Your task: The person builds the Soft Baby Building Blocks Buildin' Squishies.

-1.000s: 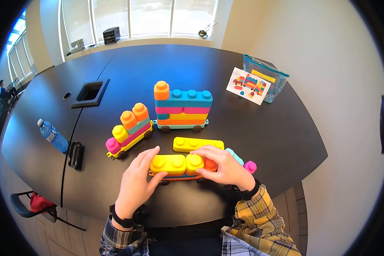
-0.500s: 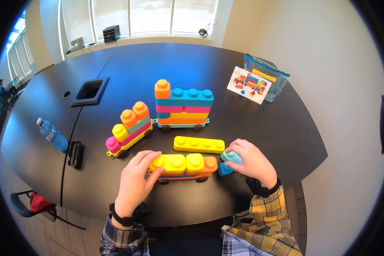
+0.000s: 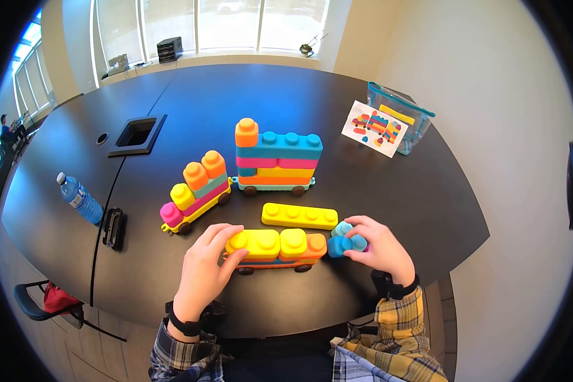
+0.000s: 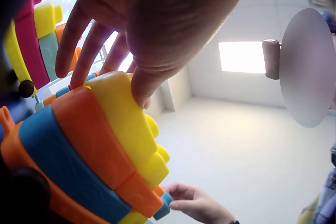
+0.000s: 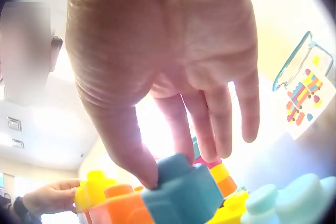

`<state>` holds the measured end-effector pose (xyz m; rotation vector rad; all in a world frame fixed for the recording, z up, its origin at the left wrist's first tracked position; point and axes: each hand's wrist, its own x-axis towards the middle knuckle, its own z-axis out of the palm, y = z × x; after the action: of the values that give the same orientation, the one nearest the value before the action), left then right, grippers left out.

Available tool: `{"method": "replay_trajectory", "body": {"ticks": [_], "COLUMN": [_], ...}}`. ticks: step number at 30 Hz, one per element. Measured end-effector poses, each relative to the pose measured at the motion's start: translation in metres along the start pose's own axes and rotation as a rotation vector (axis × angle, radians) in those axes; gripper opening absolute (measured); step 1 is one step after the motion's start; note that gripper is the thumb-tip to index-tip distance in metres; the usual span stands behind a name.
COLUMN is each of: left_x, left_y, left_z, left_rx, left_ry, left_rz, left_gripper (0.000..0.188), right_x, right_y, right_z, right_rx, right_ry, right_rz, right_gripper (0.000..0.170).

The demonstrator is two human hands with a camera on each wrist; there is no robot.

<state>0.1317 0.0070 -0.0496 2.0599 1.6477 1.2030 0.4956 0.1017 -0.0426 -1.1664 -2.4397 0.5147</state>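
Note:
My left hand (image 3: 207, 267) grips the yellow two-stud block (image 3: 254, 242) at the left of the nearest toy train wagon (image 3: 267, 263), thumb on the near side and fingers on the far side. A smaller yellow block (image 3: 293, 243) and an orange block (image 3: 316, 244) sit to its right. Just right of the wagon, my right hand (image 3: 382, 249) pinches a blue block (image 5: 181, 200) by its stud between thumb and index finger. Light blue studs (image 5: 262, 199) show beside that block. A sliver of a pink block shows behind the fingers in the head view.
A long yellow block (image 3: 299, 216) lies behind the wagon. Two built wagons stand farther back, a low yellow-based one (image 3: 197, 194) and a tall one (image 3: 278, 162). A picture card (image 3: 374, 128) leans on a clear bag (image 3: 417, 127). A water bottle (image 3: 81, 200) stands left.
My right hand has left the small yellow block on the wagon and moved right to the loose blocks, where it now pinches the blue one. The left hand keeps its hold.

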Motion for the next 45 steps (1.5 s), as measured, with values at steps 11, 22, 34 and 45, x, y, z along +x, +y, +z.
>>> {"method": "replay_trajectory", "body": {"ticks": [11,22,34,45], "left_x": [0.002,0.001,0.0,0.001], "left_y": [0.0,0.001,0.001,0.0], "left_z": [0.001,0.005,0.002,0.004], "left_rx": [-0.053,-0.082,-0.071,-0.059], "left_ry": [-0.023,0.02,-0.011,-0.012], "left_rz": [-0.044,-0.033,-0.049,-0.036], "left_gripper": [0.038,0.038,0.039,0.038], "right_x": [0.038,0.035,0.038,0.067], "right_y": [-0.041,-0.04,-0.021,0.018], "right_z": [-0.01,0.01,0.004,0.031], "right_rx": [0.278,0.341,0.485,-0.377], "right_ry": [-0.024,-0.041,0.035,-0.126], "right_rz": [-0.156,-0.09,-0.026,0.126], "right_gripper": [0.033,0.036,0.042,0.032]}}
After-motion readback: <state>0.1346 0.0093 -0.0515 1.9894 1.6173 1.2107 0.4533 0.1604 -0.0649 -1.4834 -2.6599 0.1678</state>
